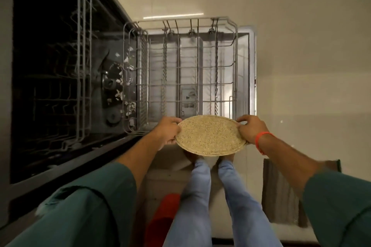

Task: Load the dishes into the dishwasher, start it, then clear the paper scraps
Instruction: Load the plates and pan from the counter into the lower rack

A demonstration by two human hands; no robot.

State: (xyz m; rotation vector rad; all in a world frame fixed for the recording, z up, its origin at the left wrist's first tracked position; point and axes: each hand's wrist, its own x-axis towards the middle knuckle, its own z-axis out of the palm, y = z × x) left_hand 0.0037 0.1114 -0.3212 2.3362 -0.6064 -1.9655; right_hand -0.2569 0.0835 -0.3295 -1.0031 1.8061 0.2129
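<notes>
Green sleeves (104, 202) and pale blue trousers (200, 196) fill the near edge, seen from above. Both hands hold a round, speckled beige plate (210, 136) level between them: the left hand (167, 132) grips its left rim with curled fingers, and the right hand (250, 128), with an orange band (261, 141) at the wrist, pinches its right rim. Just beyond the plate, the grey wire lower rack (190, 66) stands pulled out over the open dishwasher door (246, 70). White paper scraps (126, 78) lie at the rack's left edge, by the dark dishwasher tub (52, 66).
</notes>
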